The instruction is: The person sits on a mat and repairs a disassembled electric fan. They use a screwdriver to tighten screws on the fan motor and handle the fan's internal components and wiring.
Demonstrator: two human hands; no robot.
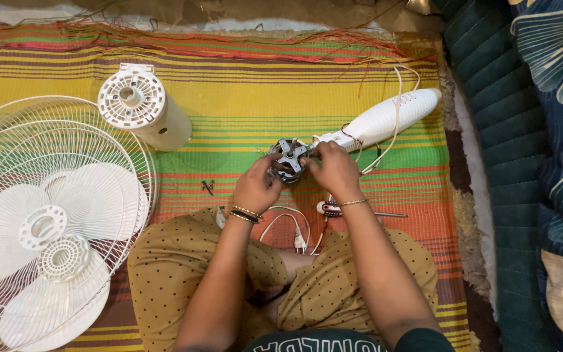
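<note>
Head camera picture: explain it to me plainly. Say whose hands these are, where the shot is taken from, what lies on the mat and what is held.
The camera sits on a seated person's head and looks down at their own bare hands. The left hand and right hand together hold a small metal fan motor, joined to a white fan neck piece. On the striped mat lie a white wire fan guard with fan blades, a white motor cover, a screwdriver, loose screws and a white cable.

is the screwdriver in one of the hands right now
No, the screwdriver lies on the striped mat while the left hand and right hand hold the fan motor.
</note>
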